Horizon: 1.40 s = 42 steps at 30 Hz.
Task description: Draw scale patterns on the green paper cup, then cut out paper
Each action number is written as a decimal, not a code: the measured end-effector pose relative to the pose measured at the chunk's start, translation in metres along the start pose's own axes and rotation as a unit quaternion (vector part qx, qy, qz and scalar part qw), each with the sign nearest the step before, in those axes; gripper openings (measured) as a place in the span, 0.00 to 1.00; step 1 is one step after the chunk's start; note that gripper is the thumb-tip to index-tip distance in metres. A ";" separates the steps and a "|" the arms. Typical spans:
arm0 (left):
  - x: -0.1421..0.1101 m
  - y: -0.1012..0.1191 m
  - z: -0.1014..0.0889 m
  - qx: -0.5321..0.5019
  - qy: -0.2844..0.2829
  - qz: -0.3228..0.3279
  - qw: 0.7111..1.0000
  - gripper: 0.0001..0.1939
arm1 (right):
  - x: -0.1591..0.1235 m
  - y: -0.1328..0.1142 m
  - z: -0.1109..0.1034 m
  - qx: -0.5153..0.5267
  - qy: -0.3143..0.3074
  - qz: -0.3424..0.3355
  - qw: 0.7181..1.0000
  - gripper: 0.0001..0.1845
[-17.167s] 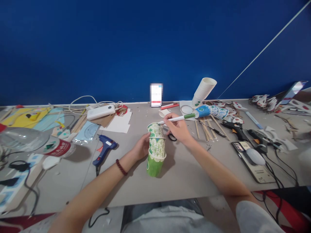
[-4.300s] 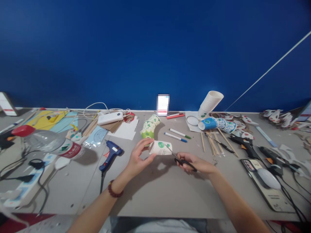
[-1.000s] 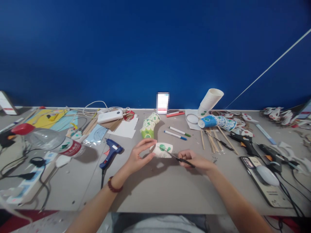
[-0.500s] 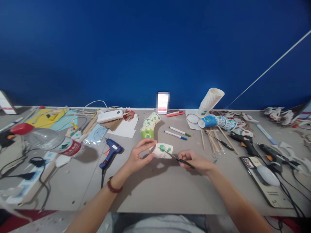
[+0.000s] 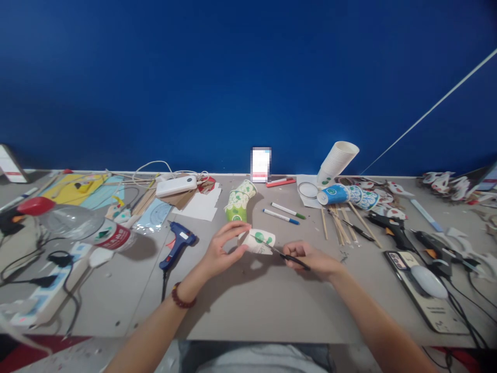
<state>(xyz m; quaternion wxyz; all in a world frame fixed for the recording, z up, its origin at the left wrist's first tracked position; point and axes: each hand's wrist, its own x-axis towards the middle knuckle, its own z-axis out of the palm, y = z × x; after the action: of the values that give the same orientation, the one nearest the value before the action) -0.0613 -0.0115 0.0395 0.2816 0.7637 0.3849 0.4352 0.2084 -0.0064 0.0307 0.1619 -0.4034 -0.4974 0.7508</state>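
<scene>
Between thumb and fingers, my left hand (image 5: 225,249) grips one end of a white paper cup (image 5: 262,238) with green dots, held on its side above the table. My right hand (image 5: 306,257) is closed around the black handles of a pair of scissors (image 5: 289,257). Their blades point left and lie along the cup's printed side, where one blade shows over the paper. Whether the other blade is inside the cup I cannot tell. Just behind my left hand rests a stack of green patterned paper cups (image 5: 236,207).
Two markers (image 5: 281,216) lie behind the cup. A blue glue gun (image 5: 176,243) and a plastic bottle (image 5: 97,228) are to the left. On the right are blue cups (image 5: 336,194), wooden sticks (image 5: 338,228), a black glue gun (image 5: 392,230) and a phone (image 5: 430,305).
The white cup has shifted and turned very slightly, its right end a little further left. Both hands keep their holds and nearly the same places.
</scene>
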 end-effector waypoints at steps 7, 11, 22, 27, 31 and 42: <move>-0.003 -0.003 0.000 -0.025 -0.012 -0.032 0.999 0.18 | 0.002 0.003 0.001 0.040 -0.039 -0.011 0.998 0.20; -0.002 -0.002 0.000 -0.047 -0.017 -0.034 0.998 0.18 | 0.002 0.004 0.000 0.039 -0.030 -0.009 0.999 0.20; -0.001 0.002 -0.001 -0.060 -0.019 -0.011 0.998 0.18 | 0.001 0.004 -0.002 0.034 -0.049 0.004 0.998 0.19; -0.001 0.003 -0.001 -0.068 -0.022 -0.008 0.997 0.18 | 0.001 0.004 -0.003 0.017 -0.039 0.006 0.999 0.18; 0.000 0.003 -0.002 -0.075 -0.026 -0.001 0.997 0.19 | 0.001 0.006 -0.006 -0.001 -0.036 0.000 0.999 0.17; 0.000 0.005 -0.003 -0.082 -0.038 -0.007 0.996 0.19 | -0.001 0.001 -0.006 -0.028 -0.043 -0.007 0.999 0.19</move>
<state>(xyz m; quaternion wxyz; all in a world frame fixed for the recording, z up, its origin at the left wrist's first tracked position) -0.0628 -0.0143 0.0447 0.3609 0.7512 0.3423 0.4339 0.2142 -0.0038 0.0290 0.1338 -0.3718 -0.5274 0.7521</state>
